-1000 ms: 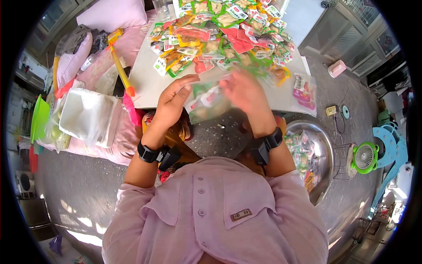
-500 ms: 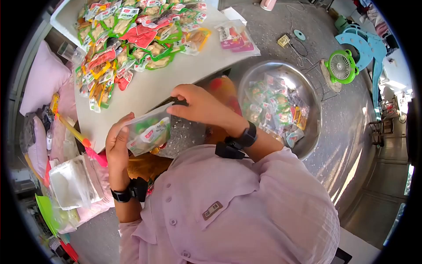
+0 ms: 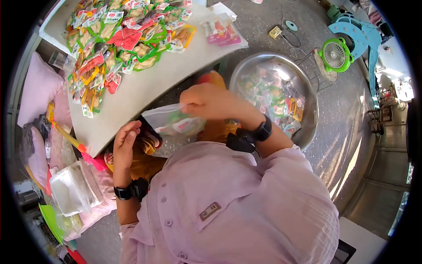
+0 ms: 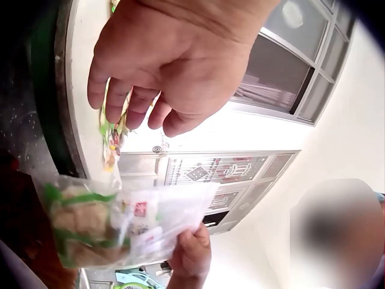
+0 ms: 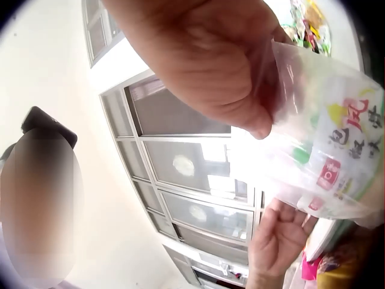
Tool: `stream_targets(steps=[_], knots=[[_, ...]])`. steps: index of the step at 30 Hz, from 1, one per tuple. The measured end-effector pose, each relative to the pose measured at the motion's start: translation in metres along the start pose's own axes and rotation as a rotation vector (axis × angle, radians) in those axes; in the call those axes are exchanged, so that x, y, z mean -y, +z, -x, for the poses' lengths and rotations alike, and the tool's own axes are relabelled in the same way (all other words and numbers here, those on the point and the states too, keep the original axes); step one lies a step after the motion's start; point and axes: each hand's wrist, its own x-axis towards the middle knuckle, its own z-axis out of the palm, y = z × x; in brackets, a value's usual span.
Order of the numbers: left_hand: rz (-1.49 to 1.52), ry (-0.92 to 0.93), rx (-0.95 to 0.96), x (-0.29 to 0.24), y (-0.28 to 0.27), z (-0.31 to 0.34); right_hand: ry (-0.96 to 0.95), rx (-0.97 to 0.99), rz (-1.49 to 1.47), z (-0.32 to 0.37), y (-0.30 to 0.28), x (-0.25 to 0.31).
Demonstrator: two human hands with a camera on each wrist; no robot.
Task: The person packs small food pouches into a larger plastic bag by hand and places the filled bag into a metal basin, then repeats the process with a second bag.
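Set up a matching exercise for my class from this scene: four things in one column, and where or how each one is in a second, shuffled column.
Column one
1. clear bag
2. left hand
3. steel basin
4. snack pile

Column two
A. heaped on the white table
B. on the floor, with packets inside
C. pinched by the right hand
D. open, holding nothing

Pairs: 1-C, 2-D, 3-B, 4-A

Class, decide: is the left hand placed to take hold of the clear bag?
Probably yes: the left hand is open and empty, close beside the clear bag that the right hand pinches by its top, with nothing between them.
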Motion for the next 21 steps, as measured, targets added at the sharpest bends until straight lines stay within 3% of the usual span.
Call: stream_targets(steps=[3, 5, 9, 16, 18, 20, 21], knots=[[-0.092, -0.158, 0.006, 0.051, -0.024, 0.000, 0.082, -0.148, 0.053, 0.031, -0.040, -0.018], [-0.155, -0.230, 0.042, 0.082, -0.036, 0.005, 0.310, -0.183, 0.091, 0.057, -0.071, -0.017], [-0.262, -0.405, 0.024, 0.142, -0.054, 0.019, 0.557, -0.248, 0.068, 0.114, -0.093, -0.061], [-0.410, -0.333, 0.035, 0.160, -0.053, 0.026, 1.050, -0.395, 0.083, 0.237, -0.059, -0.166], [-0.435, -0.326, 0.038, 0.160, -0.051, 0.026, 1.257, -0.303, 0.232, 0.269, -0.048, -0.179], [-0.414, -0.330, 0.041, 0.161, -0.053, 0.028, 1.243, -0.222, 0.365, 0.339, -0.029, -0.221], [-0.402, -0.332, 0.041, 0.162, -0.053, 0.029, 1.167, -0.099, 0.467, 0.408, -0.014, -0.269]])
